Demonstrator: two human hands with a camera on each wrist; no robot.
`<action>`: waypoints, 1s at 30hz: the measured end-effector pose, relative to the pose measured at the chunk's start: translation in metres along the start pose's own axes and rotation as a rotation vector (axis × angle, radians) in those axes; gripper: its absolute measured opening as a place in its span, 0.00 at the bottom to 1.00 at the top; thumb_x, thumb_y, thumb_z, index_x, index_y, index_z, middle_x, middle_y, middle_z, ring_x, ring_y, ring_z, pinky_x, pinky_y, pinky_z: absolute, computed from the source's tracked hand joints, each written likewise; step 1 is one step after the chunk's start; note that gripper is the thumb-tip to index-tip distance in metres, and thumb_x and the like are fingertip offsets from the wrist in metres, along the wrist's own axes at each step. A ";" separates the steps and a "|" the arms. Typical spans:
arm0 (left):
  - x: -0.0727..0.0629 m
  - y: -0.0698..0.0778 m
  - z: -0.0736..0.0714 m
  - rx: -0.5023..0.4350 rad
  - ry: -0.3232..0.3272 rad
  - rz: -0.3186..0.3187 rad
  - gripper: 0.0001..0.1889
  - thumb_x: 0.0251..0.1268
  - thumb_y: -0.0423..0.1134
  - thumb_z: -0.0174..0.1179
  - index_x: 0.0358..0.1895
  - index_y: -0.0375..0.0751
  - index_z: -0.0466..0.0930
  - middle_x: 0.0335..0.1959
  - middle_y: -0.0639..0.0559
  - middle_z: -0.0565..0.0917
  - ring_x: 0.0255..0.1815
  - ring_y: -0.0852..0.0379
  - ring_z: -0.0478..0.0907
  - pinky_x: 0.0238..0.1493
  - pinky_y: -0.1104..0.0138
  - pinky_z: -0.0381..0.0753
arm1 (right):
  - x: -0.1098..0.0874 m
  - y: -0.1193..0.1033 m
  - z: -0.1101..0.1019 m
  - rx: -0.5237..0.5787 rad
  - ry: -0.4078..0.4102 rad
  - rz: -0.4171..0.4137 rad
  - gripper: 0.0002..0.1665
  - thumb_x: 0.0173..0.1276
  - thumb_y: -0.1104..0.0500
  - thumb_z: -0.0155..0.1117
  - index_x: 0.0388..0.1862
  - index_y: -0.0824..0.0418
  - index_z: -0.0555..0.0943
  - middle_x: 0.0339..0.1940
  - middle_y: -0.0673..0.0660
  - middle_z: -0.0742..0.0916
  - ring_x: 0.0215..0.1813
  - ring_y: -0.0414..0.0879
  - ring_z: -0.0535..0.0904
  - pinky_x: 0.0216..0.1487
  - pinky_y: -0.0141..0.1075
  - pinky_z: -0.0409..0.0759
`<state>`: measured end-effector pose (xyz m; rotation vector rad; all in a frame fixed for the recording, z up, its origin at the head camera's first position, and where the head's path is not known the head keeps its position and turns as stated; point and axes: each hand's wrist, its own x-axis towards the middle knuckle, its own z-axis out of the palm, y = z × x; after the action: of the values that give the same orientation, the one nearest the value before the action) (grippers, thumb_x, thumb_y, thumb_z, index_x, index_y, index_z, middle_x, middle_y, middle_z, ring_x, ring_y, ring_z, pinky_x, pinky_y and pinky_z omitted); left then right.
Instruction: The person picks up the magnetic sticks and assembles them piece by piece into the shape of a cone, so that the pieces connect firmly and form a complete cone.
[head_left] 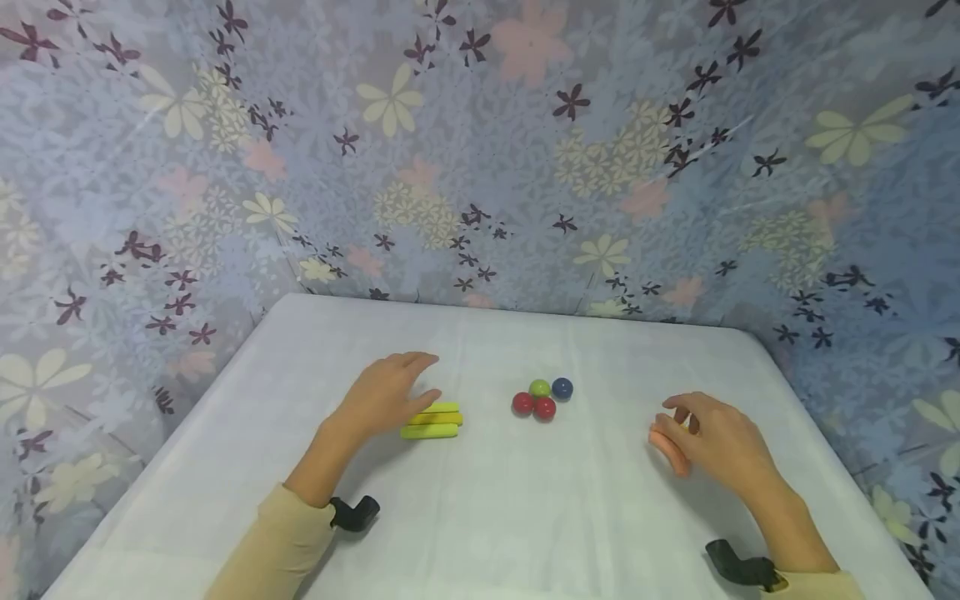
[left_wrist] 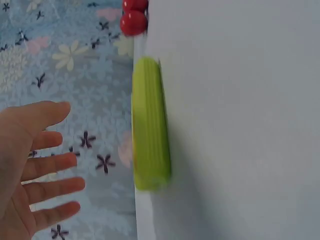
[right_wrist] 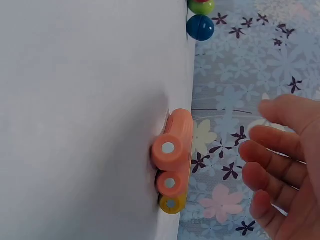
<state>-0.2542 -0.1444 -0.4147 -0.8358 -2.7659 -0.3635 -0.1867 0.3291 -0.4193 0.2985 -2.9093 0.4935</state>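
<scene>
My left hand (head_left: 386, 392) hovers over a small row of yellow and lime-green rods (head_left: 430, 432), fingers extended and thumb apart. In the left wrist view a ribbed green rod (left_wrist: 150, 125) lies beyond those spread fingers, not held. On the right side, my right hand (head_left: 723, 437) is above a curved orange rod (head_left: 670, 452), its fingers loosely bent. The right wrist view shows two orange rods (right_wrist: 168, 148) and a yellow rod (right_wrist: 171, 204) side by side, with metal discs in their ends. A gap separates them from the fingers.
Between the hands sit two red balls (head_left: 545, 408), a green ball (head_left: 540, 388) and a dark blue ball (head_left: 562, 388), clustered together. A white cloth covers the table (head_left: 510, 517). Behind it hangs a flowered curtain (head_left: 480, 167).
</scene>
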 end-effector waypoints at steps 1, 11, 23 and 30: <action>0.003 0.003 0.000 -0.016 0.005 0.007 0.28 0.66 0.55 0.58 0.65 0.47 0.72 0.61 0.49 0.76 0.59 0.47 0.74 0.56 0.52 0.73 | 0.000 0.000 0.000 0.000 -0.003 -0.006 0.29 0.68 0.37 0.57 0.53 0.59 0.81 0.34 0.49 0.82 0.29 0.43 0.75 0.25 0.40 0.71; 0.034 0.031 0.027 -0.285 -0.003 0.041 0.22 0.66 0.51 0.59 0.60 0.48 0.77 0.57 0.55 0.78 0.58 0.54 0.74 0.57 0.59 0.72 | -0.007 0.003 0.009 0.017 -0.172 0.038 0.29 0.66 0.36 0.59 0.52 0.58 0.81 0.27 0.42 0.82 0.26 0.39 0.74 0.28 0.40 0.73; 0.066 0.069 0.063 -0.475 -0.104 0.029 0.22 0.64 0.45 0.62 0.60 0.44 0.76 0.55 0.50 0.79 0.52 0.54 0.77 0.48 0.67 0.76 | -0.009 0.006 0.013 -0.027 -0.196 0.029 0.21 0.61 0.53 0.70 0.49 0.63 0.82 0.27 0.45 0.79 0.29 0.42 0.72 0.27 0.40 0.70; 0.072 0.081 0.075 -0.433 -0.125 0.017 0.23 0.60 0.48 0.66 0.58 0.46 0.78 0.52 0.53 0.80 0.49 0.57 0.77 0.50 0.66 0.75 | -0.010 0.005 0.015 -0.004 -0.204 0.028 0.25 0.58 0.53 0.73 0.52 0.63 0.81 0.41 0.55 0.84 0.41 0.53 0.80 0.36 0.49 0.77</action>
<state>-0.2778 -0.0199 -0.4507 -1.0040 -2.8330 -0.9622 -0.1806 0.3306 -0.4371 0.3258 -3.1149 0.4886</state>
